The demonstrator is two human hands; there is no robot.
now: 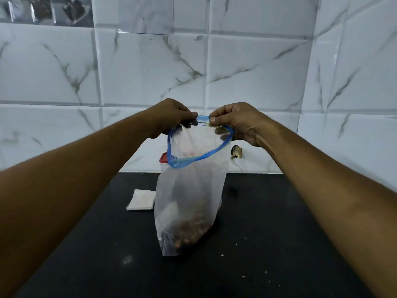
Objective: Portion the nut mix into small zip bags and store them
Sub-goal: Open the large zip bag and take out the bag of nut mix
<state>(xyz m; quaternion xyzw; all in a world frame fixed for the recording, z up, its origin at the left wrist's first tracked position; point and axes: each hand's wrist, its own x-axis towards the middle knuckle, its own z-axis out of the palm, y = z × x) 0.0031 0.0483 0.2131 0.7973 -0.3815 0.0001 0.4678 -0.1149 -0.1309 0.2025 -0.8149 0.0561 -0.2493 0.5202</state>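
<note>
A large see-through bag [189,201] is held upright over the middle of a black counter [86,244], its bottom resting on the counter top. The far edge of the bag's mouth is pinched between thumb and curled fingers by the left hand [174,117] and by the right hand [238,123], the two grips set close together with a short stretch of the blue zip strip [193,158] showing between them. The mouth is seen hanging open, the near side of the strip sagging in a loop below the hands. A brown nut mix [189,231] is gathered at the bottom of the bag, heaped toward its right corner. Just behind the bag, at its left, the corner of a red lid [163,158] can be made out; what lies under it is hidden by the bag. A thin stack of flat white sheets or small bags [141,200] is laid on the counter just left of the bag; which of the two cannot be told. A few pale crumbs [236,244] are scattered on the counter to the right. The counter is backed by a wall of white marbled tiles [150,72], and a small dark chipped spot [236,152] is seen low on the wall, right of the bag.
</note>
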